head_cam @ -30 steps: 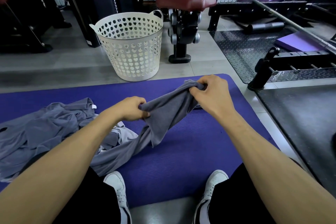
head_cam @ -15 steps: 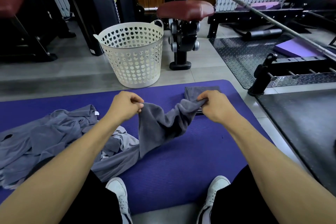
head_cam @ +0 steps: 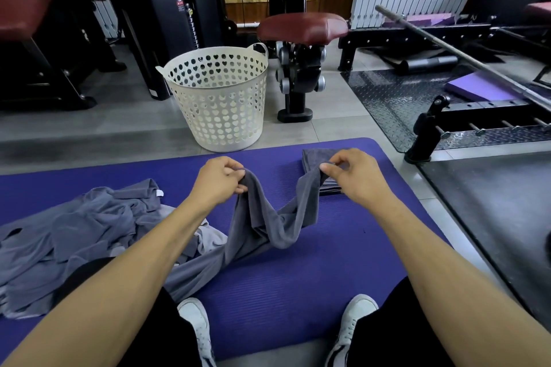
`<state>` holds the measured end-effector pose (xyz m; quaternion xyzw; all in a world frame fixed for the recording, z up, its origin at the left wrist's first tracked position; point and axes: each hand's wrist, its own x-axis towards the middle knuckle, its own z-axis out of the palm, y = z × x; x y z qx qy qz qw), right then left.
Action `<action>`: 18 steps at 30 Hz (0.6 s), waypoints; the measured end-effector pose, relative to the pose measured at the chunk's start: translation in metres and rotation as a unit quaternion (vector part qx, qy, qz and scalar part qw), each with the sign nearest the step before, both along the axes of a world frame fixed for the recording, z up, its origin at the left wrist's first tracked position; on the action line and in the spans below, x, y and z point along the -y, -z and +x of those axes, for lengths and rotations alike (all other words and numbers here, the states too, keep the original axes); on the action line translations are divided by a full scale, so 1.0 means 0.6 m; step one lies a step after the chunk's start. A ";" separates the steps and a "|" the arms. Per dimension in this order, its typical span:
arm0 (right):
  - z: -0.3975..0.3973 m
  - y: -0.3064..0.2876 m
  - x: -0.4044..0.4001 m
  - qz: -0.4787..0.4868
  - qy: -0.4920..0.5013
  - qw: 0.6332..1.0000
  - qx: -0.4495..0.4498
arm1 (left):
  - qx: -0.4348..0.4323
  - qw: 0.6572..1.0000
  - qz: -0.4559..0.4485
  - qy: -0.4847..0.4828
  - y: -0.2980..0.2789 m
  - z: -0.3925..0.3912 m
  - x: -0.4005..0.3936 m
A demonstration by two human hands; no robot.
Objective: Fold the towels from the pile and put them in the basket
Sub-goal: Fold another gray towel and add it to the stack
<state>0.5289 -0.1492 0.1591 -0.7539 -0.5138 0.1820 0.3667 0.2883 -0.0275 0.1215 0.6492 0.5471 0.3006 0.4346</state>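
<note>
A grey towel point(head_cam: 268, 226) hangs slack between my two hands above the purple mat point(head_cam: 298, 292). My left hand point(head_cam: 219, 180) pinches one upper corner and my right hand point(head_cam: 354, 176) pinches the other. The towel's lower end trails toward the crumpled pile of grey towels point(head_cam: 77, 232) at my left. A folded grey towel point(head_cam: 316, 167) lies flat on the mat, partly hidden behind my right hand. The white perforated basket point(head_cam: 220, 98) stands on the floor just past the mat's far edge, and I see nothing inside it.
A gym machine with a dark red seat point(head_cam: 301, 27) stands right of the basket. A black steel platform point(head_cam: 447, 110) with a barbell point(head_cam: 465, 56) lies at the right. My shoes point(head_cam: 193, 325) rest at the mat's near edge.
My hands have moved apart along the towel's edge, from a bunched grip to pinching its corners. The towel now sags between them, and the folded towel behind has come into sight.
</note>
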 end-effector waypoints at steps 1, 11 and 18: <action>0.002 0.003 0.000 0.000 0.002 0.999 -0.052 | 0.008 1.000 -0.013 0.005 0.002 -0.003 -0.003; 0.000 -0.095 -0.003 0.141 0.080 0.968 -0.191 | 0.115 0.992 0.052 -0.010 -0.140 -0.021 -0.002; -0.055 -0.369 -0.004 0.304 0.046 0.946 -0.104 | 0.146 0.971 0.187 -0.030 -0.403 -0.029 0.005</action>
